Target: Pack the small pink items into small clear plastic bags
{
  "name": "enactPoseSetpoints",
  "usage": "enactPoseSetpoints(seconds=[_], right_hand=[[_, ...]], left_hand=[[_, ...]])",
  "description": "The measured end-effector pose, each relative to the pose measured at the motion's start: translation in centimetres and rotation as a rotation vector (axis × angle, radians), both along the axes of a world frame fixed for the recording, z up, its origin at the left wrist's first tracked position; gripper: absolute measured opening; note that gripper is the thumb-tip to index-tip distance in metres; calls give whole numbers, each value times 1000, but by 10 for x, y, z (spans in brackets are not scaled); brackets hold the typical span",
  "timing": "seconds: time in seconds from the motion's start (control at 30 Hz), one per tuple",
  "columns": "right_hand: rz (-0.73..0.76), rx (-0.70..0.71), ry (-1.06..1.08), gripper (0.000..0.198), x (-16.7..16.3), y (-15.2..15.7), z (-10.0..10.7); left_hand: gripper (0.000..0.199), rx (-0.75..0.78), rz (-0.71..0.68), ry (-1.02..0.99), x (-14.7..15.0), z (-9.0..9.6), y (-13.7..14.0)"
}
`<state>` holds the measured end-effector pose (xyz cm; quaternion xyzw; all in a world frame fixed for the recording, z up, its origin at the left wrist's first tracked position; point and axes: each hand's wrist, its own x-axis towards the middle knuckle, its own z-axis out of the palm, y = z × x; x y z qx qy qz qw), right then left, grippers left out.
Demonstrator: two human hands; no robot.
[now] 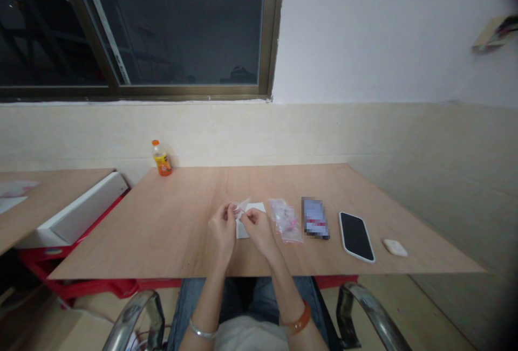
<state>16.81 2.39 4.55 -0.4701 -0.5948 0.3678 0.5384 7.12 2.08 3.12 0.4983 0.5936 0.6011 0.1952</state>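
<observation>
My left hand (222,228) is closed in a pinch on a small piece of clear plastic (244,203), which looks like a little bag. Close beside it, the thumb and finger of my right hand (260,228) are pressed together at the plastic; whatever they pinch is too small to make out. Both hands are over a white sheet of paper (243,231), partly covered by my fingers. Just right of my right hand lies a clear plastic bag (286,221) with small pink pieces inside.
Farther right on the wooden table (162,232) are a blurred-out phone (315,218), a white-edged phone with a dark screen (356,236) and a whitish flat piece (395,247). An orange drink bottle (162,159) stands at the back left. Metal chair arms (137,313) flank me.
</observation>
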Motion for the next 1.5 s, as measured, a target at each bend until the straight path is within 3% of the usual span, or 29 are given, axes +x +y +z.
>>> enactPoseSetpoints(seconds=[0.17,0.3,0.4,0.53,0.67,0.87,1.0,1.1,1.27,1.33,1.5], right_hand=[[-95,32,-5,16,1,3,-4],[-281,121,-123,7,3,4,-8],[-375,199,-216,5,2,1,-7],[-270,223,-219,12,-1,1,-9],[-263,197,-72,19,-1,7,-18],[-40,185,88,23,7,21,-31],[-21,191,-28,30,15,27,-38],[-10,172,-160,42,20,26,-39],[83,87,-321,51,21,21,-39],[130,69,-329,50,19,22,-43],[196,104,-300,40,13,24,-48]], left_hand=[[24,24,-136,82,-5,6,-1],[14,17,-78,274,-6,6,-1],[18,21,-26,366,-6,4,-2],[19,65,-22,400,-4,6,-6],[17,119,-75,479,-2,12,-9],[17,102,-222,535,-7,19,-8],[17,65,-326,631,-16,23,-9],[18,19,-306,710,-25,25,-10],[66,-129,-308,844,-40,16,-11],[74,-194,-336,889,-43,11,-11],[63,-217,-364,918,-44,3,-10]])
